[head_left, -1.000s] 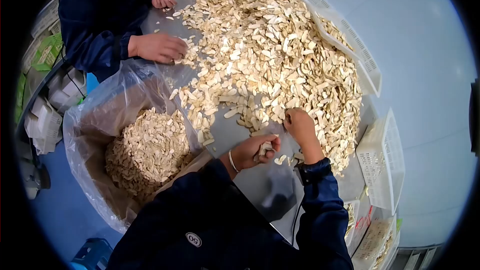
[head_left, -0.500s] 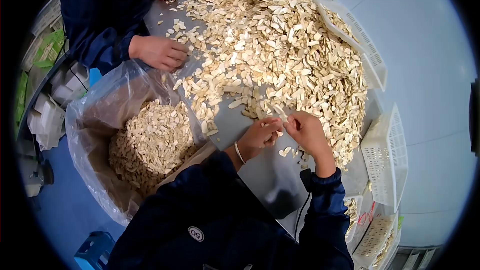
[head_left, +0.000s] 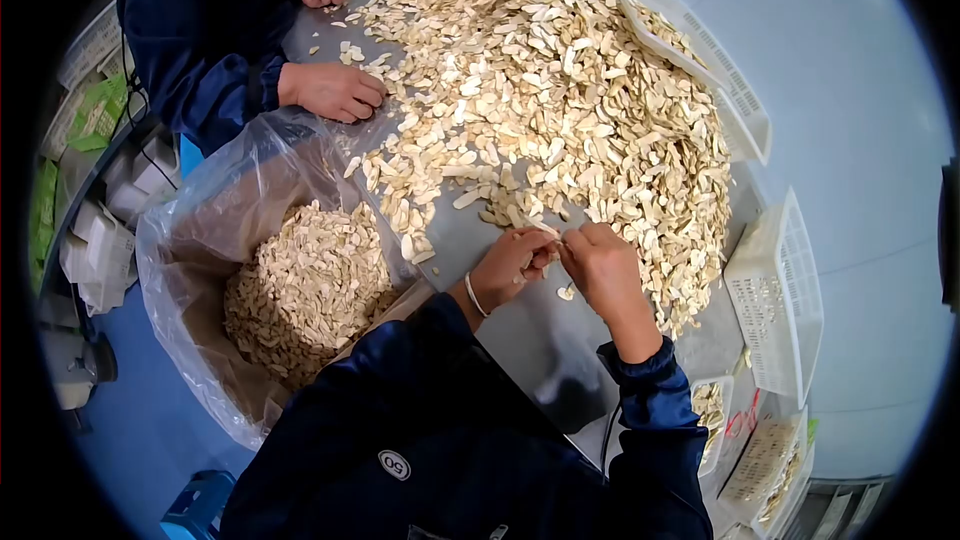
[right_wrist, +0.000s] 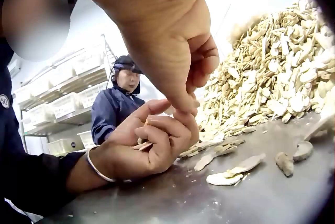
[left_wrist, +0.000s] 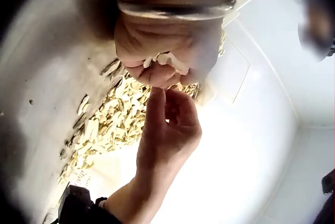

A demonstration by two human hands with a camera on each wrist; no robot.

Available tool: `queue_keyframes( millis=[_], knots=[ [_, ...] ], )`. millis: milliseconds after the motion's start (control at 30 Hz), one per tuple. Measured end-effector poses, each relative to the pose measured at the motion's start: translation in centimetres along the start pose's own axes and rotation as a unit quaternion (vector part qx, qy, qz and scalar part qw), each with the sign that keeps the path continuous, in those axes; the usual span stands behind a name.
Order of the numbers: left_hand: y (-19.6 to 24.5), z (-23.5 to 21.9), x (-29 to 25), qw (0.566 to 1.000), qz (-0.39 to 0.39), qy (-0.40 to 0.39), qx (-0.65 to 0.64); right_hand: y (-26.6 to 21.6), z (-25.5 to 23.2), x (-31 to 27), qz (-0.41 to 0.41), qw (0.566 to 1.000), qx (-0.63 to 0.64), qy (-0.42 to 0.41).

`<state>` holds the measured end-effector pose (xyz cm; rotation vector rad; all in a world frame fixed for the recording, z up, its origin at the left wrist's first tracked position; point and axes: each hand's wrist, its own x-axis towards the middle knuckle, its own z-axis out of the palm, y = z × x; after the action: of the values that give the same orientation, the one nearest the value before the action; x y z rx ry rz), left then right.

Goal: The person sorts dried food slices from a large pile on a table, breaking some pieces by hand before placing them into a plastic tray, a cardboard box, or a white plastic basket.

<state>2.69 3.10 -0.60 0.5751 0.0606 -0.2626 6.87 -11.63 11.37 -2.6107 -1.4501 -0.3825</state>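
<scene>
My left hand [head_left: 508, 265] curls its fingers round a few pale dried slices [left_wrist: 170, 61], which peek out of the palm in the left wrist view. My right hand [head_left: 603, 270] meets its fingertips, thumb and finger together; whatever lies between the tips is hidden. In the right wrist view the right hand [right_wrist: 167, 51] comes down from above onto the fingers of the left hand [right_wrist: 149, 140]. Beyond both hands rises a large heap of slices [head_left: 560, 70] on the metal table [head_left: 450, 250]. Some loose slices [right_wrist: 225, 178] lie on the metal close by.
A clear-lined bag [head_left: 190, 240] of slices stands at the left. Another person's hand [head_left: 335, 90] rests at the heap's left edge. White baskets [head_left: 775, 290] line the right side, and a blue stool [head_left: 197, 505] is on the floor at lower left.
My right hand has come from the heap's edge to my left hand's fingertips. The slice seen between the hands half a second ago is now mostly hidden. The other person's hand has shifted slightly.
</scene>
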Motion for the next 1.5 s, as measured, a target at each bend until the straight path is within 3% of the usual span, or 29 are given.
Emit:
queue_keyframes(
  millis=[100,300,400,500,600,800,900,1000,1067,1133,1167,1200,1233,1300,1333,1367,1400,1433,1467,1500],
  knots=[
    [0.1,0.4,-0.2,0.999,0.014,0.0,-0.036,-0.7,-0.7,-0.1,0.07,0.991,0.112,0.01],
    [0.1,1.1,-0.2,0.999,0.005,0.018,0.046,0.4,-0.4,-0.6,0.122,0.968,0.221,0.0],
    [-0.4,0.1,0.2,0.998,-0.012,-0.01,0.052,1.9,1.7,-1.7,0.235,0.908,0.348,-0.003],
    [-0.1,0.8,-0.2,1.0,-0.007,0.021,0.003,3.2,2.4,-1.8,0.305,0.83,0.466,-0.035],
    [-0.1,0.4,-0.1,1.0,-0.004,-0.004,0.001,3.4,1.9,-1.8,0.351,0.794,0.494,-0.05],
    [0.0,0.5,0.1,1.0,-0.003,0.017,0.015,4.2,2.1,-2.4,0.358,0.782,0.508,-0.056],
    [0.2,0.5,-0.6,0.998,0.063,-0.021,0.016,4.3,2.0,-2.4,0.363,0.755,0.543,-0.067],
    [0.6,1.1,-0.3,0.991,0.027,0.083,-0.106,6.4,0.9,-2.8,0.31,0.726,0.574,-0.216],
    [0.1,0.4,0.0,0.994,0.04,0.044,-0.089,8.7,-1.5,-2.3,0.268,0.76,0.512,-0.299],
    [-0.1,-0.1,0.0,0.995,0.042,0.022,-0.089,14.1,-3.0,-1.9,0.273,0.824,0.488,-0.094],
    [0.0,-0.1,0.0,0.994,0.039,0.019,-0.097,15.7,-4.6,-1.1,0.334,0.704,0.622,0.084],
    [0.0,-0.1,0.1,0.994,0.036,0.016,-0.105,16.3,-5.5,0.6,0.373,0.57,0.675,0.284],
    [-0.1,-0.1,0.0,0.994,0.034,0.019,-0.106,15.8,-6.4,0.4,0.398,0.573,0.643,0.316],
    [-0.1,-0.3,0.1,0.993,0.034,0.025,-0.107,13.5,-6.1,0.1,0.408,0.751,0.505,0.119],
    [0.1,-0.3,0.1,0.993,0.023,0.02,-0.113,10.5,-5.0,-0.1,0.37,0.77,0.515,0.075],
    [0.1,-0.4,0.0,0.993,0.011,0.016,-0.12,10.4,-2.3,-1.4,0.335,0.843,0.416,-0.066],
    [0.1,-0.3,-0.2,0.992,0.0,0.012,-0.128,10.1,1.1,-3.4,0.181,0.926,0.322,-0.082],
    [0.0,-0.3,-0.6,0.984,-0.022,-0.001,-0.176,7.0,-0.2,-3.0,0.203,0.934,0.235,-0.178],
    [-0.2,-0.4,-1.4,0.974,-0.043,-0.017,-0.222,5.2,0.6,-3.1,0.201,0.94,0.183,-0.208],
    [-0.5,-0.6,-2.2,0.961,-0.065,-0.032,-0.265,5.1,2.2,-4.4,0.122,0.964,0.161,-0.172]
  ],
)
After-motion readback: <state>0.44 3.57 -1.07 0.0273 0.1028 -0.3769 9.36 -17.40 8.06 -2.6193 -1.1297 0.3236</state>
